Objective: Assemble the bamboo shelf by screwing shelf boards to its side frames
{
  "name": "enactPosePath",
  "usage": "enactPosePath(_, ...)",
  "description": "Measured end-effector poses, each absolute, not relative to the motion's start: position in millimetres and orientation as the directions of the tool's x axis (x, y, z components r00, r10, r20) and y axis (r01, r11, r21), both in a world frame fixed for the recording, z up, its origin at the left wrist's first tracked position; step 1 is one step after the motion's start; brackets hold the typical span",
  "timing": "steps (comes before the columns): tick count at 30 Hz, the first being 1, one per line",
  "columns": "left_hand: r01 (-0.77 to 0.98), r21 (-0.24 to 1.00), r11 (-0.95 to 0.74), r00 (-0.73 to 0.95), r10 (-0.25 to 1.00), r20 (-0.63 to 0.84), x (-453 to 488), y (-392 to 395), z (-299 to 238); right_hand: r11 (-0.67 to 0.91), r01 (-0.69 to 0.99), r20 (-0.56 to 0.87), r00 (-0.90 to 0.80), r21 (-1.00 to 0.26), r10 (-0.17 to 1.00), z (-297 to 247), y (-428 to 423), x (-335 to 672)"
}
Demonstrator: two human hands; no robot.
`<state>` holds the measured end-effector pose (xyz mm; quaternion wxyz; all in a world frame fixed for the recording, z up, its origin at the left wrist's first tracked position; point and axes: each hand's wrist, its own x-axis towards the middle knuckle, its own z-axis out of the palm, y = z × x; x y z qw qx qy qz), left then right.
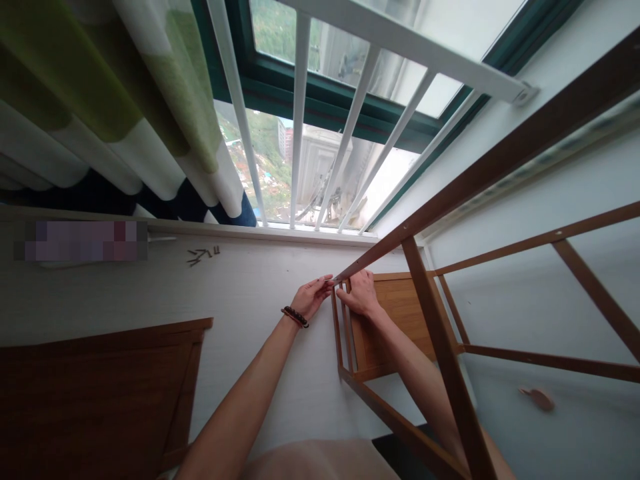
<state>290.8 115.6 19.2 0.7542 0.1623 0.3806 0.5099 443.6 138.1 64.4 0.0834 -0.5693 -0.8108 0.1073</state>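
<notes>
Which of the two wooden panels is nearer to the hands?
The lighter panel, partly covered by the right forearm; the darker panel lies farther off, at lower left.

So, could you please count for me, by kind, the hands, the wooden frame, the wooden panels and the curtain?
Left hand and right hand: 2
Wooden frame: 1
Darker wooden panel and lighter wooden panel: 2
Curtain: 1
Total: 6

Two hands: a left hand [311, 297] at six o'clock, a right hand [361, 293] at five. One wooden frame [435, 320] at three, one large panel [100, 400] at eight, one smaller board [405, 297] at four. Five white upright bars [300, 100] at twelve, one curtain [115, 100] at ten. Several screws [201, 253] at nine, too small to count.
</notes>
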Motion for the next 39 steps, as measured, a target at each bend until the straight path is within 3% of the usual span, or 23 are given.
enactPosePath(4, -0.677, 0.563, 0.475, 0.26, 0.869, -0.421, 285.8, 117.4, 24.4, 0.324, 0.906, 0.012, -0.333, -0.273, 0.943, 64.5, 138.2, 443.4)
enactPosePath(10, -0.61, 0.607, 0.508, 0.315, 0.859, -0.402, 276.6, 119.7, 23.9, 0.329, 0.905, 0.01, -0.34, -0.27, 0.941, 64.7, 138.1, 443.8)
enactPosePath(13, -0.537, 0.673, 0.508, 0.34, 0.861, -0.378, 268.7, 118.6, 15.2, 0.328, 0.908, 0.009, -0.337, -0.262, 0.941, 64.6, 138.3, 443.7)
enactPosePath(16, -0.369, 0.814, 0.448, 0.237, 0.893, -0.383, 261.5, 118.0, 5.7, 0.332, 0.909, 0.005, -0.341, -0.252, 0.94, 63.9, 138.5, 443.8)
enactPosePath(18, -0.168, 0.934, 0.315, 0.124, 0.947, -0.297, 258.5, 117.5, 2.7, 0.334, 0.912, 0.002, -0.343, -0.241, 0.939, 63.1, 138.8, 444.1)
enactPosePath(20, 0.058, 0.995, 0.077, 0.074, 0.994, -0.081, 257.4, 116.0, 3.2, 0.332, 0.914, 0.004, -0.341, -0.233, 0.94, 62.1, 139.4, 444.8)
enactPosePath(23, 0.286, 0.919, -0.272, 0.15, 0.96, 0.237, 257.9, 112.3, 6.8, 0.328, 0.914, 0.015, -0.335, -0.238, 0.942, 60.8, 140.6, 446.0)
enactPosePath(26, 0.371, 0.841, -0.395, 0.242, 0.915, 0.323, 256.7, 109.1, 8.3, 0.327, 0.914, 0.03, -0.329, -0.241, 0.944, 60.2, 141.6, 446.8)
enactPosePath(31, 0.325, 0.91, -0.259, 0.208, 0.958, 0.198, 251.6, 113.9, 11.9, 0.336, 0.912, 0.027, -0.34, -0.233, 0.94, 58.9, 142.3, 447.4)
enactPosePath(35, 0.038, 0.996, 0.075, 0.126, 0.989, -0.079, 256.5, 125.3, 22.3, 0.329, 0.914, 0.036, -0.33, -0.237, 0.943, 57.1, 142.1, 447.8)
enactPosePath(39, -0.239, 0.92, 0.312, 0.153, 0.947, -0.282, 264.8, 132.6, 26.7, 0.337, 0.913, 0.046, -0.335, -0.23, 0.941, 57.6, 141.6, 447.4)
